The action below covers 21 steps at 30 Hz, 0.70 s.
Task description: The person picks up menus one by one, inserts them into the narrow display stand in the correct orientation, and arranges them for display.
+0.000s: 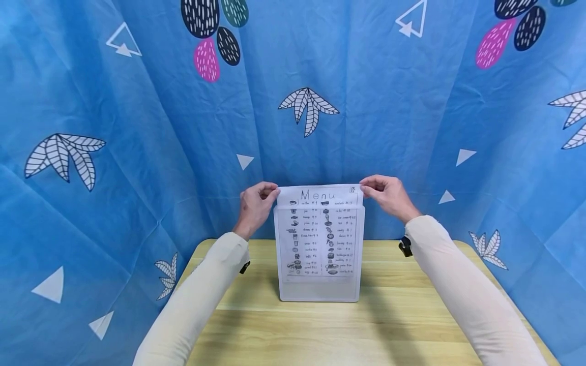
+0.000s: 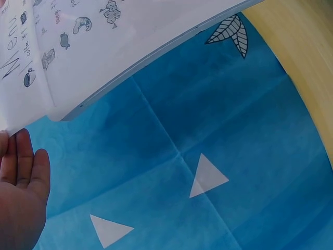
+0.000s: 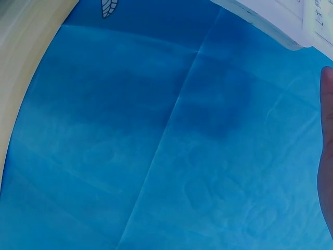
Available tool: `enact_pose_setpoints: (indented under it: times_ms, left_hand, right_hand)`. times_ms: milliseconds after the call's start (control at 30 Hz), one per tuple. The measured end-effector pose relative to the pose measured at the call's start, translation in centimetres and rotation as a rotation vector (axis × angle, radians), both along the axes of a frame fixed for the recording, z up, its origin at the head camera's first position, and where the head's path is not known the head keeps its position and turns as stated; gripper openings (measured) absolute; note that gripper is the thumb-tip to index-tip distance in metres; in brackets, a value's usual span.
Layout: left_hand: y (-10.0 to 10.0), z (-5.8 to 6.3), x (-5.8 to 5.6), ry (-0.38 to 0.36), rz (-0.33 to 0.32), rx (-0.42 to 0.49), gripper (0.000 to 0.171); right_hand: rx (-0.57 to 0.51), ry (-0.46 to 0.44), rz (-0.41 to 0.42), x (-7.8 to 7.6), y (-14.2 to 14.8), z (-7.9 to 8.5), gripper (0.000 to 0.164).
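Observation:
A hand-drawn menu sheet (image 1: pixel 319 194) stands partly inside a white-edged, clear-fronted display holder (image 1: pixel 319 291), its top strip rising above the holder's upper edge. "Menu" is written across that strip, over two columns of small food drawings and prices. My left hand (image 1: pixel 257 206) pinches the sheet's upper left corner between thumb and fingers. At the upper right corner, my right hand (image 1: pixel 386 195) pinches the paper the same way. The left wrist view catches the holder's side edge and part of the left hand (image 2: pixel 23 192). Only a sliver of the right hand (image 3: pixel 327 140) shows in the right wrist view.
The holder stands upright on a light wood table (image 1: pixel 256 325) with rounded far corners. Behind and to both sides hangs a blue cloth (image 1: pixel 293 152) printed with leaves, triangles and drops.

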State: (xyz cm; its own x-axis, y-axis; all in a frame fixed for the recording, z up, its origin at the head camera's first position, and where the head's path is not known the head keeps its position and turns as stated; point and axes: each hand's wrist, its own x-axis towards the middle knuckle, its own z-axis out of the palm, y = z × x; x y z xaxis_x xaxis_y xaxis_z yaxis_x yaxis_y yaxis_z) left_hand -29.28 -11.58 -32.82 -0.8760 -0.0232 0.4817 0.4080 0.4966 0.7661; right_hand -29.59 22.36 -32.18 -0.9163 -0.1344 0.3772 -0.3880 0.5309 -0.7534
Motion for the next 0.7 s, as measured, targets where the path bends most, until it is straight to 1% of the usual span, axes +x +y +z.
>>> enact_pose_setpoints:
  times_ms: [167,400,700]
  left_hand:
    - [0.0,-0.3,-0.1,-0.002,0.000,0.003,0.017]
    - [0.0,-0.6,-0.2,0.027,-0.001,0.006,0.013]
    - [0.0,-1.1,-0.4,0.024,-0.008,0.016,0.012]
  right_hand:
    - [-0.001,0.008,0.006,-0.1,0.0,-0.2,0.018]
    - [-0.011,-0.004,0.002,-0.3,0.0,-0.5,0.019]
    - [0.001,-0.007,-0.006,-0.2,-0.1,-0.9,0.019]
